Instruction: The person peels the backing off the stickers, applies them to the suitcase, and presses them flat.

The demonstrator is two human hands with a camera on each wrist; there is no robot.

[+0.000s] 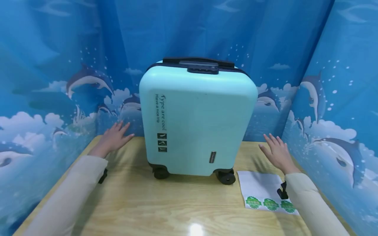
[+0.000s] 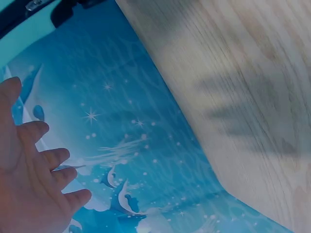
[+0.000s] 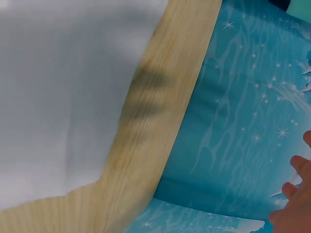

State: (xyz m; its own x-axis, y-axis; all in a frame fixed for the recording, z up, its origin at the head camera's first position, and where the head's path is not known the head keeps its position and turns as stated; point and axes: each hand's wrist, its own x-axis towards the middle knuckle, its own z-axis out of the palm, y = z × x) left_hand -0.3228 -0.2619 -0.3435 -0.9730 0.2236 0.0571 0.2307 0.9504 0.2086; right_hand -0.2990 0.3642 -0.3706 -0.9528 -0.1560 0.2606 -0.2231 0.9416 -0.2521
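Observation:
A mint-green suitcase (image 1: 195,121) stands upright on its black wheels on the wooden table, with dark lettering and small icons down its left side. Its black top handle (image 1: 199,61) lies flat. My left hand (image 1: 113,137) is held over the table to the left of the suitcase, fingers spread, holding nothing. To the right, my right hand (image 1: 277,152) is likewise spread and bare, apart from the suitcase. In the left wrist view the left hand (image 2: 39,170) shows its splayed fingers; only part of the right hand (image 3: 296,199) enters the right wrist view.
A white sheet (image 1: 260,186) with green round badges along its front edge lies on the table (image 1: 153,209), below the right hand. Blue curtains (image 1: 189,29) printed with dolphins and clouds enclose the table at the back and both sides.

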